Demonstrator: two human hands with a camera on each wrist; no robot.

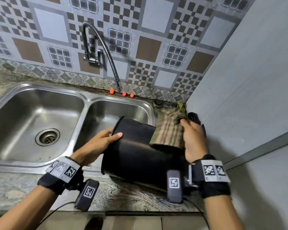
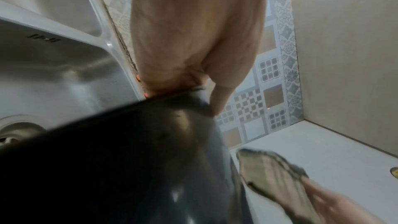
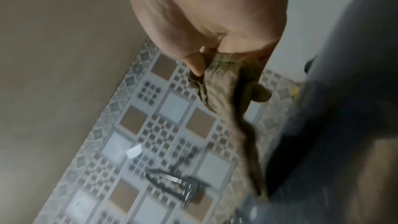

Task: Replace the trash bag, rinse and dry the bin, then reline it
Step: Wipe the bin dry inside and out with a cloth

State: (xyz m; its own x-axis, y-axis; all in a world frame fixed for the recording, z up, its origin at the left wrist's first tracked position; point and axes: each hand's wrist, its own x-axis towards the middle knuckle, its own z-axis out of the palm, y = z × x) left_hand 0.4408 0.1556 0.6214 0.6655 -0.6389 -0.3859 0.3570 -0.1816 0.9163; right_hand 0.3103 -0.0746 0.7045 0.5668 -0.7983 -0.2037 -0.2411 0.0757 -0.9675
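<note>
The black bin (image 1: pixel 136 151) is tipped on its side over the counter edge by the right sink basin, its mouth facing up and left. My left hand (image 1: pixel 105 140) grips its rim, thumb on the outer wall; the left wrist view shows this hand (image 2: pixel 193 40) curled over the bin (image 2: pixel 129 159). My right hand (image 1: pixel 193 138) holds a striped green-and-pink cloth (image 1: pixel 171 131) that hangs against the bin's right side. The right wrist view shows that hand (image 3: pixel 204 14) pinching the cloth (image 3: pixel 224 91) beside the bin (image 3: pixel 344 108). The cloth (image 2: pixel 273 175) also shows in the left wrist view.
A steel double sink (image 1: pixel 83 98) lies to the left, with a flexible faucet (image 1: pixel 106 52) over it. Three small orange and pink balls (image 1: pixel 124 94) sit on its back rim. Dark bag-like plastic (image 1: pixel 194 117) lies in the counter corner against the grey wall (image 1: pixel 248 80).
</note>
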